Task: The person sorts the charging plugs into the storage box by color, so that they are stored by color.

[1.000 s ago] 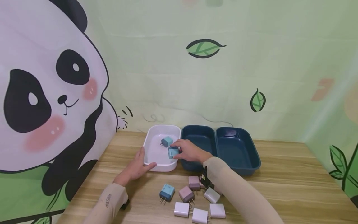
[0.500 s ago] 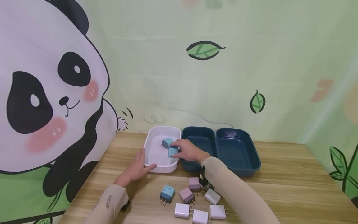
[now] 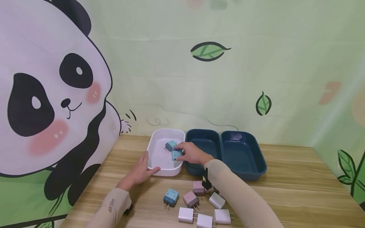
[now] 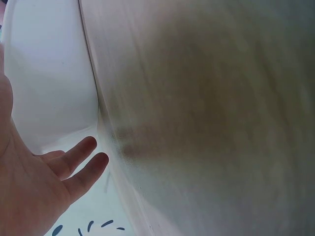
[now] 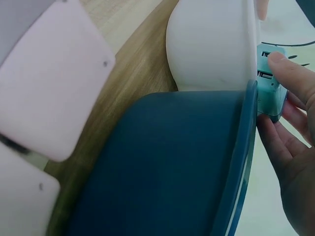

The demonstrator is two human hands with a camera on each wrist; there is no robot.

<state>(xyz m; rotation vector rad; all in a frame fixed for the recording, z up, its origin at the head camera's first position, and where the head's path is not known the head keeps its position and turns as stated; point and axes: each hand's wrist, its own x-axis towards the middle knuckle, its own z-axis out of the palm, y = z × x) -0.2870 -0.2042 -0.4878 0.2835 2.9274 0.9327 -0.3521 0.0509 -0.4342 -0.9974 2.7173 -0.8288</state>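
My right hand (image 3: 195, 153) pinches a light blue USB charger (image 3: 176, 155) at the right side of the white bin (image 3: 166, 171). In the right wrist view the charger (image 5: 271, 86) shows its USB ports, with the thumb on its face and fingers beneath. Another blue charger (image 3: 171, 145) lies inside the bin with its prongs to the left. My left hand (image 3: 139, 171) rests at the bin's front left corner, thumb near the front rim and fingers along the left side. In the left wrist view that hand's fingers (image 4: 81, 169) are extended beside the bin wall.
Two dark blue bins (image 3: 203, 134) (image 3: 242, 158) stand to the right of the white one. On the wooden table (image 3: 299, 190) in front lie a blue charger (image 3: 171, 197), pink chargers (image 3: 190, 199) and several white chargers (image 3: 186, 215). A panda-printed backdrop (image 3: 159, 63) rises behind.
The view has shifted slightly. Both hands keep nearly the same place, the right still pinching the charger at the white bin.
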